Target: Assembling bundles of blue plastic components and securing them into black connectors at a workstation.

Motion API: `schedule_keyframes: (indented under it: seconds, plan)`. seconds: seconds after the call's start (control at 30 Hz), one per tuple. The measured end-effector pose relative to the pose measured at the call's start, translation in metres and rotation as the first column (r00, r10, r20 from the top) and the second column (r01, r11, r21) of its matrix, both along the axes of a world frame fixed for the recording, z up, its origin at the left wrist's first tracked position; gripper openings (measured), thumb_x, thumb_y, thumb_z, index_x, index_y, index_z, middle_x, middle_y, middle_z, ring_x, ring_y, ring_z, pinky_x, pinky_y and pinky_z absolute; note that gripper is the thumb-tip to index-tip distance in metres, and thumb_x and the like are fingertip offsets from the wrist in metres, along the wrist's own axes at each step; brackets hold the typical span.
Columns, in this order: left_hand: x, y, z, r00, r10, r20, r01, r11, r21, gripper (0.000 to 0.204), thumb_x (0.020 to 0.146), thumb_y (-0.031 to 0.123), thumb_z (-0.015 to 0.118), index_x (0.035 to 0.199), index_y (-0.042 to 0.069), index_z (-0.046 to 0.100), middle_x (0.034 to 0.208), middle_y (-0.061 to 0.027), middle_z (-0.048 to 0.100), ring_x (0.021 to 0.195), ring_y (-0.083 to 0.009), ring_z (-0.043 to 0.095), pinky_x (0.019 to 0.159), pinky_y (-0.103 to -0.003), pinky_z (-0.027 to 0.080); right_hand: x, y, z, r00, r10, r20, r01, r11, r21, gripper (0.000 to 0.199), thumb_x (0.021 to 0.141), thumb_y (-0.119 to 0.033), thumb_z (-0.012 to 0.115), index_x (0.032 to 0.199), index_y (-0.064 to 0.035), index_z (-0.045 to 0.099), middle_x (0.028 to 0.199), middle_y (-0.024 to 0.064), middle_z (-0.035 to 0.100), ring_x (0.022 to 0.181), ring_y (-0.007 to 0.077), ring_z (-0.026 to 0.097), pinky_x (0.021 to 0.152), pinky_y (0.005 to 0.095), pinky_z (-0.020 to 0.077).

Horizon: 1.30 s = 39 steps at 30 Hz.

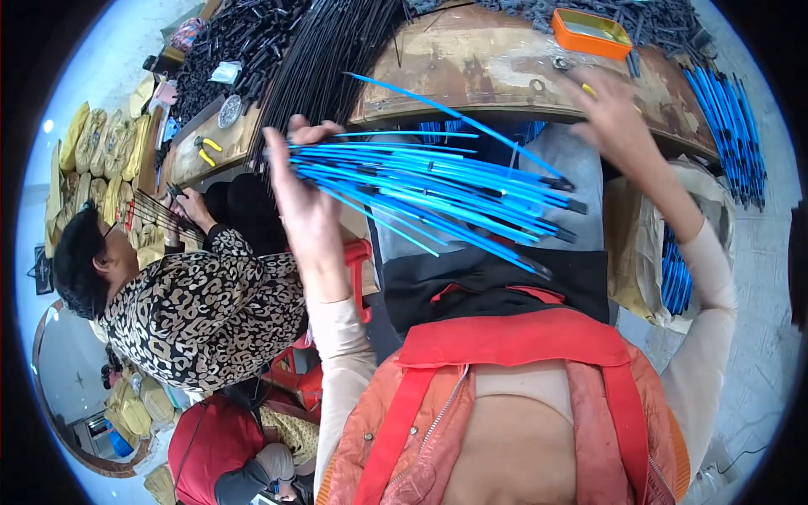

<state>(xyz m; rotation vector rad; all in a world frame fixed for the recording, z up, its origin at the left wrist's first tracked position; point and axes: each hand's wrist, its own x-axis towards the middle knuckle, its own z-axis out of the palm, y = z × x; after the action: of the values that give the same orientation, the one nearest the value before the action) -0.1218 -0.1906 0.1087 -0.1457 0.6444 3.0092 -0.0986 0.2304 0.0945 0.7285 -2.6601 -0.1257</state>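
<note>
1. Worn wooden bench (pixel 471 67) fills the top of the view; black rods (pixel 324 50) lie piled on it, and an orange tray (pixel 592 32) sits near the far edge.
2. Left hand (pixel 305 189) is closed around a fan of blue rods (pixel 438 189), held up before the bench.
3. Right hand (pixel 613 105) reaches to the bench with fingers spread; it is blurred, so I cannot tell if it holds something.
4. Much seems left: more blue rods (pixel 730 126) lie at the right, others in a bag (pixel 673 273).
5. Yellow sacks (pixel 105 147) are stacked at the left; labels are not readable.
6. A co-worker (pixel 181 295) in a spotted top handles black rods at the left.

One head-worn fisheye view looks steeply down the person's own chest toward the wooden workbench (pixel 505 67) ahead — close in, edges bending at the rim.
</note>
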Motion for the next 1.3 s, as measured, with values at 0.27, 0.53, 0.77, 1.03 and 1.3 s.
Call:
schedule_keyframes:
  seconds: [0.27, 0.53, 0.77, 1.03, 1.3]
  plan:
    - [-0.001, 0.104, -0.073, 0.859, -0.355, 0.369, 0.183, 0.885, 0.427, 0.043, 0.103, 0.042, 0.053, 0.105, -0.001, 0.054, 0.089, -0.0108, 0.066, 0.098, -0.0285, 0.067, 0.088, -0.041, 0.057, 0.046, -0.084, -0.011, 0.849, 0.513, -0.126, -0.186, 0.067, -0.980, 0.058, 0.084, -0.030, 0.077, 0.130, -0.0036, 0.056, 0.142, 0.0194, 0.051, 0.130, 0.0333, 0.050, 0.112, 0.0455, 0.0339]
    - [0.041, 0.121, -0.107, 0.784, -0.603, 0.147, 0.563, 0.790, 0.241, 0.064, 0.101, 0.056, 0.049, 0.135, 0.002, 0.053, 0.127, -0.0179, 0.064, 0.112, -0.0312, 0.063, 0.098, -0.047, 0.050, 0.064, -0.106, 0.017, 0.866, 0.457, -0.203, -0.096, -0.247, -0.964, 0.045, 0.074, -0.011, 0.087, 0.111, -0.0027, 0.064, 0.112, 0.0120, 0.064, 0.104, 0.0227, 0.062, 0.088, 0.0356, 0.0505]
    - [0.101, 0.061, -0.082, 0.833, -0.549, 0.066, 0.510, 0.716, -0.477, 0.040, 0.098, 0.023, 0.063, 0.130, -0.001, 0.059, 0.124, -0.0099, 0.065, 0.117, -0.0196, 0.060, 0.105, -0.036, 0.044, 0.114, -0.122, -0.002, 0.705, 0.676, 0.213, 0.514, -0.280, -0.811, 0.035, 0.087, -0.010, 0.079, 0.117, 0.0004, 0.065, 0.110, 0.0039, 0.067, 0.100, 0.0119, 0.064, 0.089, 0.0291, 0.0517]
    - [0.072, 0.066, -0.047, 0.544, -0.833, 0.101, 0.591, 0.295, -0.751, 0.024, 0.082, 0.006, 0.080, 0.100, 0.004, 0.065, 0.086, 0.0011, 0.064, 0.079, -0.0056, 0.058, 0.069, -0.025, 0.047, 0.130, -0.130, -0.029, 0.651, 0.717, 0.249, 0.504, -0.164, -0.848, 0.032, 0.086, -0.008, 0.080, 0.114, -0.0007, 0.065, 0.105, -0.0006, 0.060, 0.099, 0.0088, 0.058, 0.086, 0.0249, 0.0463]
    - [0.090, 0.076, -0.031, 0.650, -0.760, -0.019, 0.384, 0.350, -0.854, 0.011, 0.096, 0.008, 0.064, 0.105, 0.001, 0.062, 0.093, -0.0031, 0.062, 0.085, -0.0103, 0.059, 0.075, -0.029, 0.049, 0.120, -0.135, -0.031, 0.661, 0.717, 0.219, 0.506, -0.211, -0.836, 0.045, 0.078, -0.009, 0.087, 0.110, -0.0059, 0.055, 0.103, 0.0003, 0.055, 0.096, 0.0086, 0.056, 0.086, 0.0252, 0.0453]
